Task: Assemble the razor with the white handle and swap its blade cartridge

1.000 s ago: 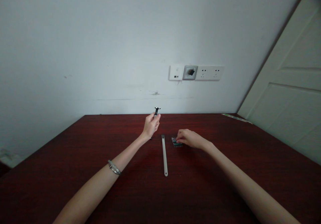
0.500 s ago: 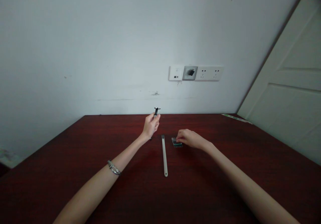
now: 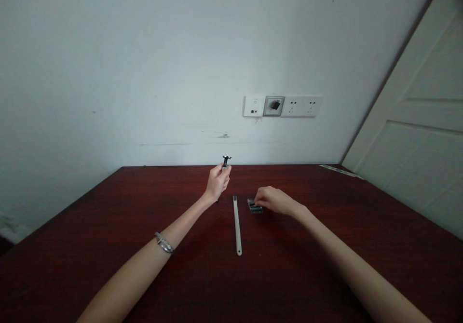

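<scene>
Two hands engaged: left hand (image 3: 217, 182) clamps a slim black T-headed handle (image 3: 225, 161) upright; right hand (image 3: 273, 200) touches a small dark-green block (image 3: 255, 206), grip unclear; lifting it likely needs a fine pinch.

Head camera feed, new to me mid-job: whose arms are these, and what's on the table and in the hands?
No machine here: a person works with two bare hands, filmed by one camera worn on their head, looking forward and down. The left hand, bracelet on its forearm, is closed around a small black T-topped tool, held upright above the dark red table. The right hand rests its fingertips on a small dark block lying on the table; whether it grips it is unclear. Between the hands lies a thin white stick. Behind: a wall with sockets, and a door at the right.
</scene>
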Tool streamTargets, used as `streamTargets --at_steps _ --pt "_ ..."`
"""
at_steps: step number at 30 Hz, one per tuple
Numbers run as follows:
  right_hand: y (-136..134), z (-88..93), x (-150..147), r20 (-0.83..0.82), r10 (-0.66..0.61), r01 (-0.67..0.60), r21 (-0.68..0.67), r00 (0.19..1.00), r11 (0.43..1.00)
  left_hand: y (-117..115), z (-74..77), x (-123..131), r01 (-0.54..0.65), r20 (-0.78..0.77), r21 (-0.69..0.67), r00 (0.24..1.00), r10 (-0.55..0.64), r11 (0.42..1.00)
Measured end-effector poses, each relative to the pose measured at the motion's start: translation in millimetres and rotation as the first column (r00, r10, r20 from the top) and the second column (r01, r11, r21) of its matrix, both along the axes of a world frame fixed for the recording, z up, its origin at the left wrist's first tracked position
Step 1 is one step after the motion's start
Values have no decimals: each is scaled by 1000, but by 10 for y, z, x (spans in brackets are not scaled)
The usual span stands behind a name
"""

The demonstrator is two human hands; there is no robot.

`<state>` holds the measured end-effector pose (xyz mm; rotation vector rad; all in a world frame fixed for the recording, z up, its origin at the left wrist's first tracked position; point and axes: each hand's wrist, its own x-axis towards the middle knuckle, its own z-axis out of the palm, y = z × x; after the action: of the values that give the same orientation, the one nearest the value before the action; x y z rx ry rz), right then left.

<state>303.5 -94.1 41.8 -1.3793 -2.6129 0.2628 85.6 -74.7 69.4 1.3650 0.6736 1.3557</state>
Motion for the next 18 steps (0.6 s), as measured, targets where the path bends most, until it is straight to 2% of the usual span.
streamTargets --at_steps 13,18 --pt "15 0 -6 -21 -3 2 -32 1000 999 11 -4 -8 -3 -2 -13 1000 3 1000" --pt "12 53 25 -151 -44 34 -70 988 997 13 -7 -17 0 6 -9 1000 1 1000"
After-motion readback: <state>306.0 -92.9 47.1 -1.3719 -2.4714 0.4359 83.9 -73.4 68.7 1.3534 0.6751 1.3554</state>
